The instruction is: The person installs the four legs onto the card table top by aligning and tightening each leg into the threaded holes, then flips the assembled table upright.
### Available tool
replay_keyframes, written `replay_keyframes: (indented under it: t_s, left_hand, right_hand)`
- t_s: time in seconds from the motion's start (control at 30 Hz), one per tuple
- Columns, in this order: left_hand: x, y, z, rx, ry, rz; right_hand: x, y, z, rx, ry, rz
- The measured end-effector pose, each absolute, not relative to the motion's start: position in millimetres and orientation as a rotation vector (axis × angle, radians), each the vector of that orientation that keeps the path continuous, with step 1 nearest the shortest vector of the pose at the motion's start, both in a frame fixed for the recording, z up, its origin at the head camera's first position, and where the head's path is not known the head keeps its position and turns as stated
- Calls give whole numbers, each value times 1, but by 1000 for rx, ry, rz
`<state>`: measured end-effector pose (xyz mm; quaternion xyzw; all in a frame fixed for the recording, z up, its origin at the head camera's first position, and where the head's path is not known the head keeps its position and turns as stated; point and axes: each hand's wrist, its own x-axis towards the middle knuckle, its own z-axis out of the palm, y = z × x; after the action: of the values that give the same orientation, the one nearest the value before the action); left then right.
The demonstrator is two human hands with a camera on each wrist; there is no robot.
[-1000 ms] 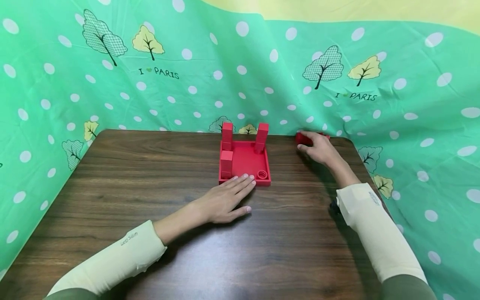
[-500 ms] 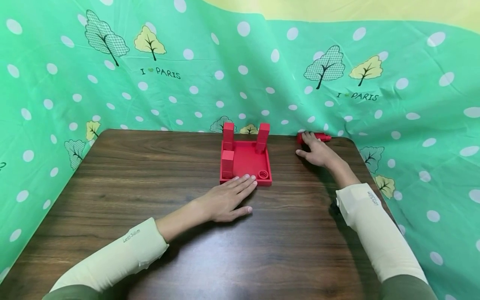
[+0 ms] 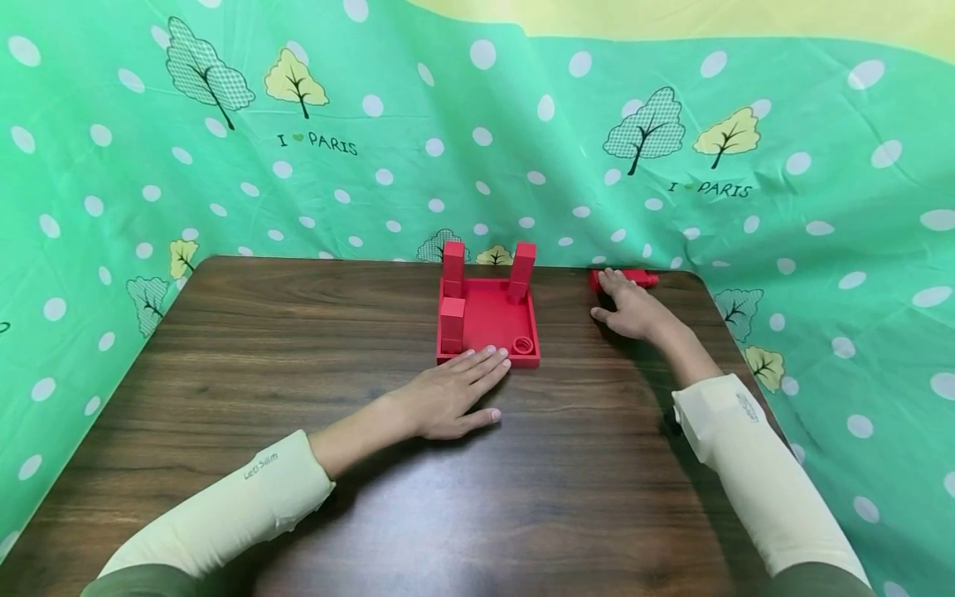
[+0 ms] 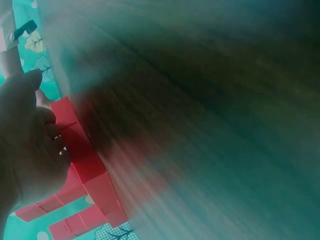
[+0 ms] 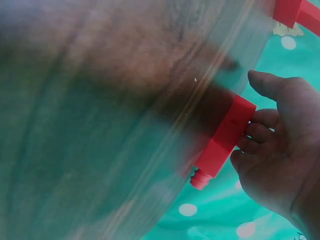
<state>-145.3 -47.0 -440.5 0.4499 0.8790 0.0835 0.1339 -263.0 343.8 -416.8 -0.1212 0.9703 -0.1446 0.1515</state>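
In the head view, my left hand (image 3: 451, 398) lies with straight fingers on the front rim of a red square tray (image 3: 498, 319). Square red posts stand at the tray's front left corner (image 3: 451, 325), back left corner (image 3: 453, 269) and back right corner (image 3: 522, 272). A round red ring (image 3: 523, 345) is at its front right corner. At the table's far right, my right hand (image 3: 634, 311) rests its extended fingers on a lying red post (image 3: 643, 278). The right wrist view shows this red post's (image 5: 227, 132) ridged, screw-like end, with my thumb apart from it.
The dark wooden table (image 3: 298, 348) ends at a back edge close behind the lying post. A green dotted curtain (image 3: 477, 124) hangs right behind that edge and along both sides.
My right hand has loosened from around the lying red post, its fingers now stretched over it, and the post has shifted slightly towards me. My left hand stays on the tray rim.
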Motion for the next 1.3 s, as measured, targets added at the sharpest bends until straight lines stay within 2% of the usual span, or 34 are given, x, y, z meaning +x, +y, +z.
replay_keyframes:
  t_s: [0.6,1.3]
  left_hand:
    - [-146,-48,-441,1258,2539,266]
    - [-146,-46,-440,1238,2527,282]
  right_hand:
    - [-242,336,-413,-369,2860,-329]
    - [-285,360,-419,-364,2813,-557]
